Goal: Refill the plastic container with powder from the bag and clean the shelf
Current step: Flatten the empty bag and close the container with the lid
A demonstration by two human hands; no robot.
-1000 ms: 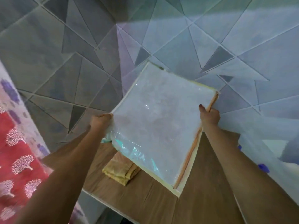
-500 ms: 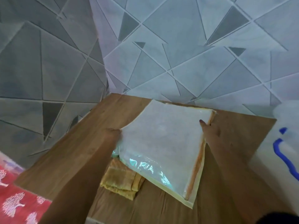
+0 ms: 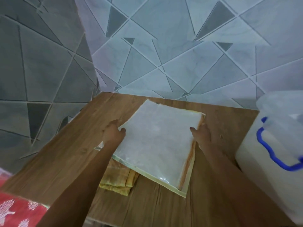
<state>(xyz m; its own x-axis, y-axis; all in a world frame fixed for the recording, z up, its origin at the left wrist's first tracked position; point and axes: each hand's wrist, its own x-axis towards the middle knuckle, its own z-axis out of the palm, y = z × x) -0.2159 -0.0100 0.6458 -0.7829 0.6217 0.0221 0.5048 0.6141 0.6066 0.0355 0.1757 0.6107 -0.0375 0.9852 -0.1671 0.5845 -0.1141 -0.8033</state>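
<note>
A flat clear plastic bag (image 3: pixel 157 141) with pale, white-looking contents and an orange strip along its right edge lies on the wooden shelf (image 3: pixel 62 154). My left hand (image 3: pixel 113 133) grips the bag's left edge, thumb on top. My right hand (image 3: pixel 201 135) holds its right edge. A white plastic container (image 3: pixel 268 133) with a blue handle stands at the right edge of the view, beside my right arm. A folded yellow cloth (image 3: pixel 119 182) lies partly under the bag's near-left corner.
Grey-blue tiled walls (image 3: pixel 164 54) with triangle patterns close the shelf at the back and left, meeting in a corner. A red fabric with white tree prints (image 3: pixel 18 210) shows below the shelf's front-left edge.
The bag was held up tilted against the wall; both hands have brought it down flat onto the shelf. The view dropped, and the white container came into sight at right.
</note>
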